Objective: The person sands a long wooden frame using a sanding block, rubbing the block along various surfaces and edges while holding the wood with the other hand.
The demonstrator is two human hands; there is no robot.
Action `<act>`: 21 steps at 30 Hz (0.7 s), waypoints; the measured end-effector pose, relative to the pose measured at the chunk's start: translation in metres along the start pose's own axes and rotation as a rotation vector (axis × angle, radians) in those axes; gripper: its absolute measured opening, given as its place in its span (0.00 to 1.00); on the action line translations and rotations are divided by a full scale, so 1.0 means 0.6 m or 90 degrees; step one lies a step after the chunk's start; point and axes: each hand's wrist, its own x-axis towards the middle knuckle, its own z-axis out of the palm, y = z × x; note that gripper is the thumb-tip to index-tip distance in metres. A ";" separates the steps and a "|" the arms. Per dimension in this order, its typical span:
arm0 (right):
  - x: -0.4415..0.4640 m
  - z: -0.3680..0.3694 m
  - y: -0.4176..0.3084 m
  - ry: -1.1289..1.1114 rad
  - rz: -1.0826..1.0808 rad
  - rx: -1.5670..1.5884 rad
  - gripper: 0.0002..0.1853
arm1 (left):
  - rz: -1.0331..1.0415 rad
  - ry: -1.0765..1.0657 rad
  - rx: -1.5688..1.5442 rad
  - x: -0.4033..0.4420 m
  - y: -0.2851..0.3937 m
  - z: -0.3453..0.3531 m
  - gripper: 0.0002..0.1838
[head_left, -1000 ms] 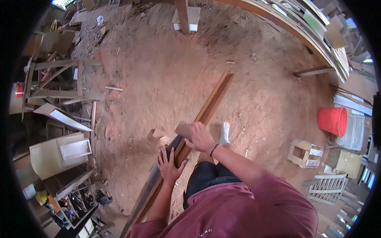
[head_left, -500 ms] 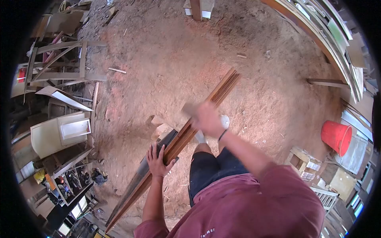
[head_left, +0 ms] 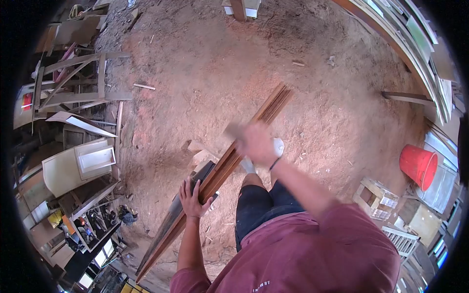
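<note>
Fingers of my left hand (head_left: 194, 200) were spread wide over the grooved timber (head_left: 266, 115), thumb by its near edge. My right hand (head_left: 258, 144), motion-blurred, held a flat block (head_left: 234, 131) at the timber's upper stretch; I could not tell each finger's place. The timber lay slantwise alongside a dark beam (head_left: 168, 227), its far end reaching past the beam, with broad earth floor (head_left: 195, 112) around that end and the red bucket (head_left: 418, 166) well apart to the right.
</note>
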 end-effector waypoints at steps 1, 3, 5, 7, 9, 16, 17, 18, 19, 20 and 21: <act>-0.025 0.042 -0.054 -0.136 -0.017 0.019 0.22 | 0.002 -0.005 0.011 -0.001 0.002 -0.002 0.48; -0.059 0.071 -0.064 0.027 -0.092 0.059 0.21 | 0.008 -0.012 0.023 -0.002 0.000 -0.005 0.48; -0.042 0.059 -0.024 0.146 -0.112 0.075 0.22 | 0.014 0.000 0.007 0.000 -0.004 0.000 0.47; 0.040 -0.003 0.112 0.234 -0.018 0.042 0.22 | 0.018 0.014 0.008 -0.001 -0.003 0.004 0.47; 0.076 -0.071 0.202 0.418 0.060 -0.047 0.24 | 0.018 0.031 0.013 -0.005 -0.003 0.002 0.47; -0.045 0.072 -0.056 -0.054 -0.013 0.073 0.19 | 0.017 0.003 0.014 -0.002 -0.005 0.000 0.45; -0.062 0.085 -0.055 -0.054 -0.010 0.072 0.19 | 0.026 0.005 0.012 -0.001 -0.007 0.002 0.45; -0.075 0.095 -0.048 0.000 -0.043 0.116 0.20 | 0.034 0.004 0.009 0.001 -0.007 0.003 0.45; -0.079 0.092 -0.041 0.054 -0.082 0.159 0.20 | 0.031 0.005 0.013 0.001 -0.007 0.004 0.46; -0.056 0.076 0.016 0.109 -0.072 0.133 0.20 | 0.026 0.005 0.018 -0.001 -0.009 0.005 0.46; -0.015 0.039 0.101 0.162 -0.064 0.107 0.19 | 0.027 0.004 0.017 0.002 -0.008 0.005 0.46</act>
